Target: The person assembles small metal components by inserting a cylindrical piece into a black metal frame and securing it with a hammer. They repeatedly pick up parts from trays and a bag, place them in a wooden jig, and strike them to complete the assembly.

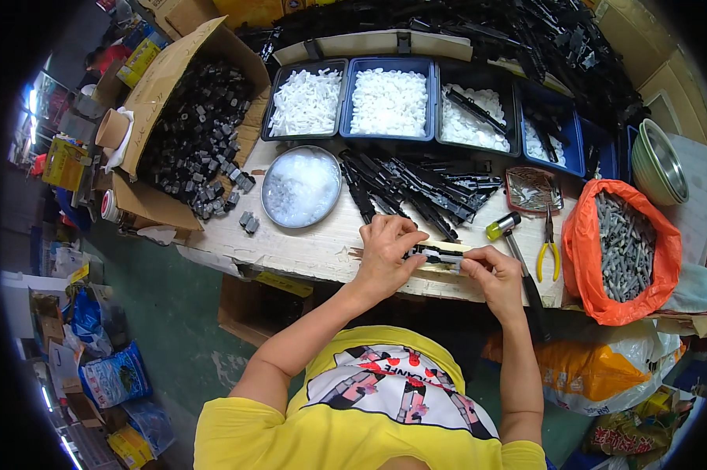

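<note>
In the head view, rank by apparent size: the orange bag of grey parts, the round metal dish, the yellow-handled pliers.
1. orange bag, largest.
2. round metal dish.
3. yellow-handled pliers, smallest.
Fisheye bending toward the rim may distort the bag slightly.

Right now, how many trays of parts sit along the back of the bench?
4, side by side: a black tray of white parts at left, a blue tray, another black tray, and a blue tray at right, partly hidden.
</note>
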